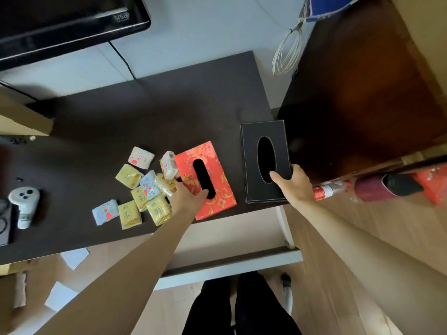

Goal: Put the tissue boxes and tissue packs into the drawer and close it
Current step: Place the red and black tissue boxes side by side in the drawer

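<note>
A red and gold tissue box point(219, 175) lies on the dark cabinet top point(150, 112) near its front edge. My left hand point(187, 197) grips the box's near left side, thumb at the slot. To its right lies a black tissue box point(256, 189), and my right hand point(294, 183) holds its near right corner with the thumb in the oval opening. Several small tissue packs point(145, 187), yellow, blue and white, lie scattered left of the red box. Below the front edge the drawer point(232, 267) stands pulled out; nothing is visible inside it.
A white controller point(24, 201) lies at the left of the top. A black monitor point(72, 22) stands at the back left. A brown wooden cabinet point(362, 88) rises on the right, with a bottle and red items point(377, 187) beside it. Paper scraps point(73, 257) lie on the floor.
</note>
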